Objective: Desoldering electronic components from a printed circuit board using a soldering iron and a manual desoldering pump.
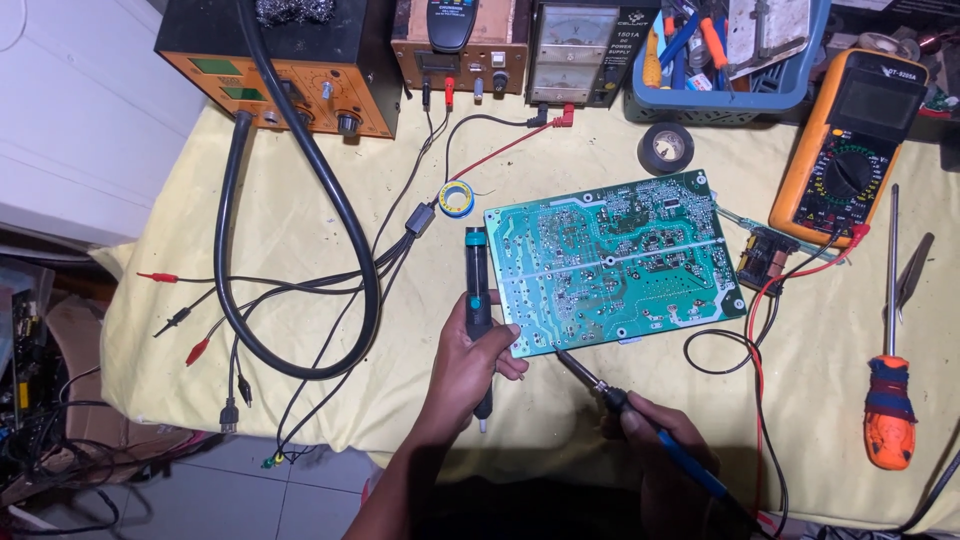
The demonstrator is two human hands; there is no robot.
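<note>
A counter (pixel 300 400) covered in pale yellow cloth is carrying everything. Along its far edge an orange-fronted soldering station (pixel 290 75) is sitting, its thick black hose (pixel 345 210) looping across the cloth. A green circuit board (pixel 615 262) is lying solder side up near the middle, tilted slightly. To the right an orange-cased multimeter (pixel 850 145) is lying, and nearer the edge a screwdriver (pixel 890 340) with an orange handle.

The left hand (pixel 475 355) is curling closed around a black and teal desoldering pump (pixel 478 310), fingers wrapped over its barrel, the thumb resting against the board's near left corner. The right hand (pixel 660 435) is gripping a blue-handled soldering iron (pixel 640 410) with fingers closed, pencil fashion; its tip is touching the board's near edge.
</note>
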